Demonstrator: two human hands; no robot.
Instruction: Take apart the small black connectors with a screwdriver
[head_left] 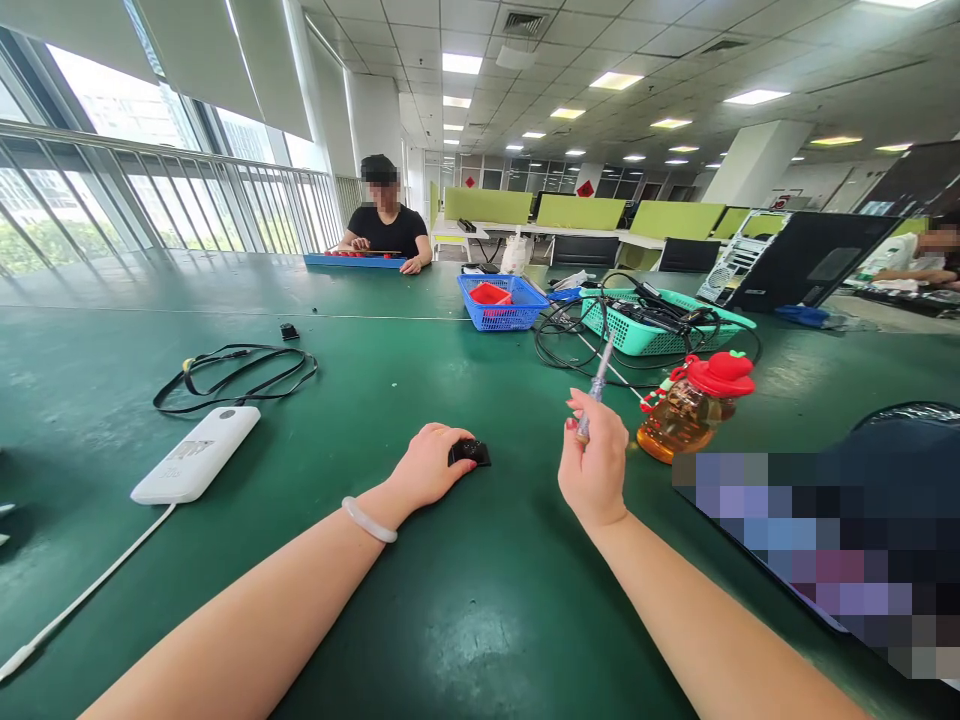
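Observation:
My left hand (433,464) rests on the green table with its fingers closed around a small black block-like part (469,453), partly hidden by the fingers. To the right, my right hand (595,455) is raised a little above the table. Its fingers are wrapped round a screwdriver (598,388) with a clear handle, whose shaft points up and away from me. The tip of the screwdriver stands apart from the black part. Just right of that hand is a jar of amber liquid (679,418) with a red lid.
A white power bank (196,455) with a coiled black cable (236,378) lies at left. Behind stand a blue basket (501,318) and a teal basket (637,340) of tangled cables. A blurred dark item (825,540) covers the right. A person (390,230) sits across the table.

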